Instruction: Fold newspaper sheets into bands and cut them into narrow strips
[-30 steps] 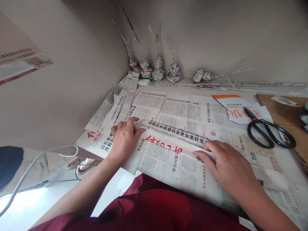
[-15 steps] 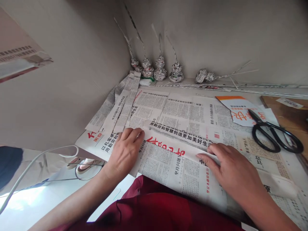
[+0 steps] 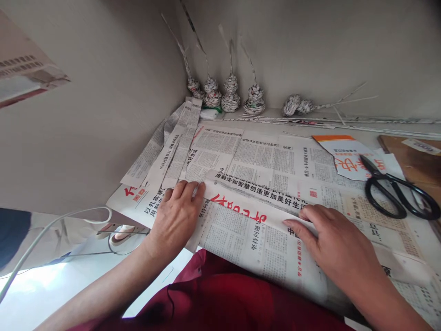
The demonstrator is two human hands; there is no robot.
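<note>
A folded newspaper strip (image 3: 241, 202) with red and black print lies across the newspaper sheets in front of me. My left hand (image 3: 179, 214) is at its left end, fingers bent and pressed together over the paper; the thumb is largely hidden. At the right end, my right hand (image 3: 330, 234) grips the strip's edge between thumb and curled fingers. Larger newspaper sheets (image 3: 262, 156) lie beneath and beyond the strip. Black-handled scissors (image 3: 387, 177) rest partly open to the right of my right hand.
Several woven paper gourds (image 3: 230, 99) stand by the back wall, and another gourd (image 3: 292, 105) lies on its side. Thin paper rods (image 3: 310, 123) run along the back. Cut newspaper strips (image 3: 174, 147) overlap at left. Under the scissors is torn orange-white paper (image 3: 347, 158), near brown cardboard (image 3: 413, 156).
Both hands keep their hold on the strip with almost no movement. The view has shifted slightly, so the scissors and gourds appear a little farther right.
</note>
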